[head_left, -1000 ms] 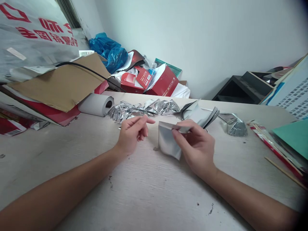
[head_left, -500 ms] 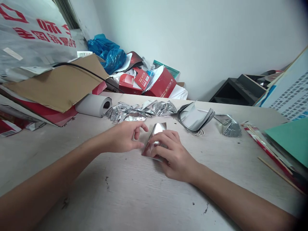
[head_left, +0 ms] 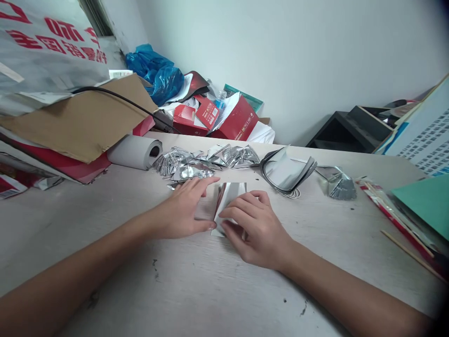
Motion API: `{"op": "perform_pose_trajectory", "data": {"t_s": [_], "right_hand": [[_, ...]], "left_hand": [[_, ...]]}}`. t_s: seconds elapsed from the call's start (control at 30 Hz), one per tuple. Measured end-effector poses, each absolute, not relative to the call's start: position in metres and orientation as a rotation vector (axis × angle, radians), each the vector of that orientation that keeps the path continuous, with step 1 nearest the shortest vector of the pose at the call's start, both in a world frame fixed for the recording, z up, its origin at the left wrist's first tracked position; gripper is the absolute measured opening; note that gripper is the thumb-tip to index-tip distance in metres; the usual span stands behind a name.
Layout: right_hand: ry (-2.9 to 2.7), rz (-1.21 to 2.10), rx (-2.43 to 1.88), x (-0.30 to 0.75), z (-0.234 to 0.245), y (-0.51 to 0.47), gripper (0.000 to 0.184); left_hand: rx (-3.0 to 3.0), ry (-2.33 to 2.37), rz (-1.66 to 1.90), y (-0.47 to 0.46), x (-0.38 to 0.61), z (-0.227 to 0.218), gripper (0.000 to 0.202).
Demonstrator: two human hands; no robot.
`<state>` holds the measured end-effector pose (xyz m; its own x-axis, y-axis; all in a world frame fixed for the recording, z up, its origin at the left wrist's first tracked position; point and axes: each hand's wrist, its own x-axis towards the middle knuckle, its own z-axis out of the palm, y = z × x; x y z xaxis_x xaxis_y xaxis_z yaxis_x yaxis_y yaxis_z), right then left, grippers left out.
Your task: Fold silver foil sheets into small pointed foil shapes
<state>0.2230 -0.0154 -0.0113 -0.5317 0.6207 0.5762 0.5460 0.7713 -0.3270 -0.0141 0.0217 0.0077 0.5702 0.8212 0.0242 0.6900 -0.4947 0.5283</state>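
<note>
A silver foil pouch [head_left: 229,195] lies on the pale wooden table [head_left: 196,285] between both hands. My left hand [head_left: 184,208] rests flat on its left part, fingers stretched out and pressing down. My right hand [head_left: 252,227] covers its right and lower part, fingers curled over the foil and pressing it against the table. Just behind the hands lies a heap of folded foil pouches [head_left: 199,161]. To the right of that heap sits a stack of flat foil pouches [head_left: 287,171].
A white paper roll [head_left: 135,152] lies at the left, under cardboard [head_left: 87,121] and a black cable [head_left: 122,100]. Red boxes [head_left: 235,121] and blue bags [head_left: 157,77] crowd the back. Another foil piece [head_left: 338,185], a green sheet [head_left: 426,203] and sticks are at the right.
My right hand brought the foil pouch down from the air onto the table. My left hand moved in and now lies flat on it; both hands press it.
</note>
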Motion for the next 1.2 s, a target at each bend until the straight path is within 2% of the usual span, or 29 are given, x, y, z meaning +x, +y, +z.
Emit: {"op": "perform_pose_trajectory", "data": {"t_s": [0.17,0.37,0.57,0.87,1.03,1.2], "right_hand": [[-2.343,-0.053,-0.883,0.221,-0.011,-0.023,0.021],[-2.486,0.025,-0.929,0.221,-0.009,-0.026,0.016],[-2.572,-0.008,-0.807,0.224,-0.013,-0.023,0.018],[-2.571,0.043,-0.737,0.224,-0.015,-0.021,0.01],[-2.49,0.116,-0.823,0.221,-0.012,-0.024,0.022],[-2.481,0.133,-0.94,0.222,-0.006,-0.025,0.049]], "left_hand": [[2.304,1.281,0.398,0.008,-0.003,0.008,0.09],[2.259,1.219,0.42,0.011,-0.005,0.005,0.092],[2.377,1.084,0.461,0.022,-0.016,0.007,0.054],[2.782,1.207,0.348,0.026,-0.014,-0.001,0.048],[2.815,1.232,0.321,0.026,-0.014,-0.002,0.046],[2.828,1.207,0.343,0.026,-0.015,-0.005,0.045]]}}
